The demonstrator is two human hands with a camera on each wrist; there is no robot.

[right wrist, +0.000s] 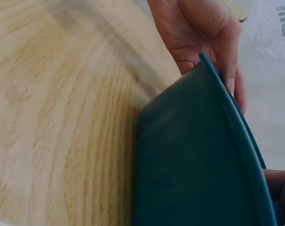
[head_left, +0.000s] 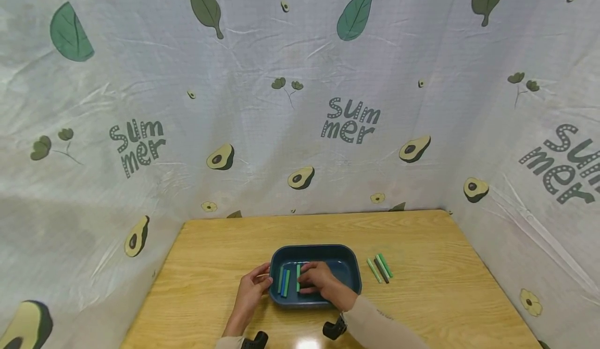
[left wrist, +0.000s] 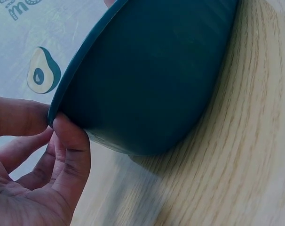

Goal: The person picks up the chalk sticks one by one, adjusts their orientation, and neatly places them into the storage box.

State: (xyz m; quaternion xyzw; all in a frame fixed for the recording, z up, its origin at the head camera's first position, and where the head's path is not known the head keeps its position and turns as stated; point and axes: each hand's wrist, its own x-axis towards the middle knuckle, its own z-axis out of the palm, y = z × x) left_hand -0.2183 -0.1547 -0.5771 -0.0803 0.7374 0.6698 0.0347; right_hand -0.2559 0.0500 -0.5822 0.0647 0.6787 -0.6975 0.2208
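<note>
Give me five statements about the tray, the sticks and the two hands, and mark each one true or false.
1. The left hand holds the left rim of the dark blue tray. True.
2. The tray stands on a wooden table. True.
3. The right hand rests on the table, away from the tray. False: it reaches into the tray, over the sticks inside it.
4. The tray holds nothing. False: green and blue sticks lie in it.
5. A few loose sticks lie on the table to the right of the tray. True.
</note>
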